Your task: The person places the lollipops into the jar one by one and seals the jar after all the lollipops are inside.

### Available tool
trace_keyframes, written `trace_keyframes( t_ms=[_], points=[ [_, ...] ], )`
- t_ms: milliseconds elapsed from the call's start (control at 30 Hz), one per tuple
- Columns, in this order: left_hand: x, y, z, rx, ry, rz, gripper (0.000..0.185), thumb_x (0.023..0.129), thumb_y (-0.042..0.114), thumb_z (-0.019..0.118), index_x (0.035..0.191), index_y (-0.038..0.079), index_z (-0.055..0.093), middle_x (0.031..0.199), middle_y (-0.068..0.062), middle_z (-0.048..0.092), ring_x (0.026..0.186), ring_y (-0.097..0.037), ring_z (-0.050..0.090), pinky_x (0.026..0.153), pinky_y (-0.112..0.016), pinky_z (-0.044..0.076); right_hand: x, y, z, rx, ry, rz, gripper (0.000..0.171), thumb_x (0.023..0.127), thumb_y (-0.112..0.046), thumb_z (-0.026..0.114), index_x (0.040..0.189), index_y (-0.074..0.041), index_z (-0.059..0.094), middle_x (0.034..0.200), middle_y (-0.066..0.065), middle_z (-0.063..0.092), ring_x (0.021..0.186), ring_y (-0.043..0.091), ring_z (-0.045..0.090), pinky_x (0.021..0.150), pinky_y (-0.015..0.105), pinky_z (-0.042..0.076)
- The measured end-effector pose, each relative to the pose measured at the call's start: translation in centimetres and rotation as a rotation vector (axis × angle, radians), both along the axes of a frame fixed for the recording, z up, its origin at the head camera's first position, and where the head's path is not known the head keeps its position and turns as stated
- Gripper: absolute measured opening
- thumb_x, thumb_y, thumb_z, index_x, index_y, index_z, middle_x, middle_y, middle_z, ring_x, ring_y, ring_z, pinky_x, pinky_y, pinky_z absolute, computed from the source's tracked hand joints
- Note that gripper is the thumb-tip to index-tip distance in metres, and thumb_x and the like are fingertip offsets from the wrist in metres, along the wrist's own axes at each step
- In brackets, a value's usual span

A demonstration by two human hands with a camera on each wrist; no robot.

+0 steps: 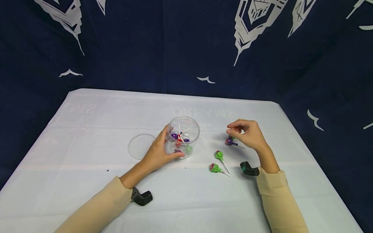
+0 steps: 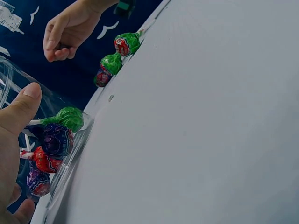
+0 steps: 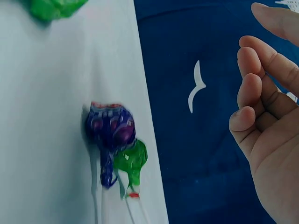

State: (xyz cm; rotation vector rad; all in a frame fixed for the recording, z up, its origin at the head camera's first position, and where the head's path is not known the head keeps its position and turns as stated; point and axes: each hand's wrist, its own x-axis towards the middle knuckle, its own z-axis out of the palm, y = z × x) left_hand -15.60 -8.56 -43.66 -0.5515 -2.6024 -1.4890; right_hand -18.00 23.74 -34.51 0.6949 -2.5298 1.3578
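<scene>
A clear round jar stands open on the white table with several wrapped lollipops inside. My left hand grips the jar's side, thumb against its wall. My right hand hovers just above a purple lollipop lying on the table, fingers loosely curled and holding nothing. In the right wrist view the purple lollipop lies beside a green wrapped one, with the fingers apart from them. Two green lollipops lie nearer to me.
The jar's clear lid lies flat on the table left of the jar. A dark blue printed cloth hangs behind and beside the table. Black wrist mounts sit at both sleeves.
</scene>
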Motion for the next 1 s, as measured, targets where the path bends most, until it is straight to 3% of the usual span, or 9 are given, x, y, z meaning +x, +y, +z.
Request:
trace_keyframes(
  t_ms=[467,600,833,1000],
  points=[
    [0.0,-0.1,0.0,0.011,0.018,-0.008,0.116,0.071,0.041,0.089,0.158,0.015,0.018,0.154,-0.015,0.036,0.137,-0.029,0.04,0.11,-0.05,0.037,-2.5,4.1,-4.5,-0.042,-0.075,-0.014,0.014,0.075,0.014,0.077,0.088,0.015,0.07,0.071,0.005,0.064,0.066,0.01,0.053,0.059,0.019,0.044],
    [-0.1,-0.2,0.0,0.018,0.025,-0.014,0.115,0.071,0.04,0.089,0.158,0.015,0.018,0.154,-0.014,0.037,0.138,-0.029,0.039,0.111,-0.049,0.034,-2.2,4.5,-4.5,-0.014,-0.096,-0.031,0.012,0.075,0.014,0.077,0.086,0.014,0.071,0.07,0.004,0.063,0.064,0.01,0.052,0.057,0.02,0.043],
    [0.0,-0.1,0.0,0.015,0.022,-0.017,0.115,0.072,0.04,0.089,0.158,0.015,0.017,0.155,-0.015,0.035,0.14,-0.03,0.037,0.112,-0.05,0.033,-0.5,3.8,-2.8,0.055,-0.152,-0.052,0.012,0.076,0.012,0.075,0.085,0.017,0.069,0.067,0.009,0.062,0.062,0.012,0.053,0.054,0.021,0.044],
    [0.0,-0.1,0.1,0.012,0.023,-0.015,0.115,0.072,0.039,0.089,0.158,0.015,0.017,0.155,-0.015,0.035,0.139,-0.03,0.037,0.112,-0.05,0.034,-0.4,4.3,-3.1,0.103,-0.207,-0.079,0.014,0.076,0.01,0.077,0.085,0.017,0.069,0.068,0.01,0.064,0.062,0.011,0.054,0.054,0.019,0.046]
  ],
)
